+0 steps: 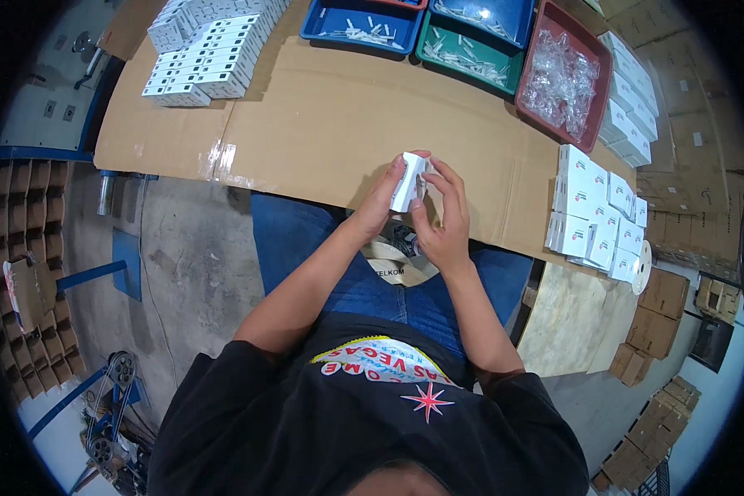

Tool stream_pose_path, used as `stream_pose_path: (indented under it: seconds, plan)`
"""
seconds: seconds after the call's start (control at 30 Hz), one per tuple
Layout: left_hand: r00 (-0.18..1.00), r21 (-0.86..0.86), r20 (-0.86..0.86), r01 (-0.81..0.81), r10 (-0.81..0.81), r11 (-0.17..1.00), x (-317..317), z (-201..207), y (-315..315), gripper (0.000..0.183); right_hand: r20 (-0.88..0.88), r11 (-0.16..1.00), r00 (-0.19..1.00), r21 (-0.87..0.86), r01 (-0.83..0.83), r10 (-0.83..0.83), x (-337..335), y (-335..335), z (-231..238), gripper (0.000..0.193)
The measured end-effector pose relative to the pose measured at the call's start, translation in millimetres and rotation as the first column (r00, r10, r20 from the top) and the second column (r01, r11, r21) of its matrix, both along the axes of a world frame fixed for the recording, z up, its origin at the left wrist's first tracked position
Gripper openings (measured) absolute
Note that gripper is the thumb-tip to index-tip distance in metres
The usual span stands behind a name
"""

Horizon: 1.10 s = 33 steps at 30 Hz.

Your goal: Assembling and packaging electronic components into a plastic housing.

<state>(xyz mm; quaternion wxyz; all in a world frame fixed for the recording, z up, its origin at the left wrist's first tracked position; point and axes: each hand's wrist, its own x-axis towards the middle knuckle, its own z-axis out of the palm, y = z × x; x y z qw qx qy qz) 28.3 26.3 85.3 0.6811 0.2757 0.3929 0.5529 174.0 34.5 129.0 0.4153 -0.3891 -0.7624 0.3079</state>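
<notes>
– Left hand (378,198) and right hand (446,221): holding what?

– Left one wrapped around a small white box (406,182). Right one on the other side, with bent fingers and the tips right by the box. Gripping it, or just touching? Cannot tell from here.

– Where, that box?

– Up in the air by the near edge of the counter (322,116), around the middle. Tipped a bit. Not set down yet.

– All done with it?

– Probably not, with both hands busy there. Maybe about halfway. Hard to say, with part of it hidden by fingers.

– And the others?

– At the far left, a big pile of white boxes (211,62) with dark squares, in neat rows. Over on the right, more stacks of white boxes (591,202) with little printed marks showing. Maybe one lot done and one lot left, but no way to know which is which.

– Any small bits left?

– Yes, plenty. Little white pieces (374,33) in a blue tray (322,33), more in a green tray (463,74), and lots of clear plastic pieces (564,78) in a red tray (606,78). Far from used up, by the look of it.
</notes>
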Motion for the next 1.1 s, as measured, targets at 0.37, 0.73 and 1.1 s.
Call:
stream_pose_path:
  seconds: [0.37,0.73,1.1]
  plan:
    - [0.977,-0.179,0.101,0.205,-0.189,0.962,-6,14,-4,0.068,0.075,0.951,0.990,0.277,-0.138,0.122,0,1,-3,0.026]
    - [0.919,-0.332,0.296,0.355,-0.261,0.874,6,-3,-20,0.056,0.124,0.885,0.965,0.384,-0.262,0.231,3,16,-4,0.013]
    - [0.825,-0.278,0.462,0.482,-0.324,0.831,-4,-25,-19,0.038,0.177,0.892,0.952,0.341,-0.297,0.249,2,16,1,0.021]
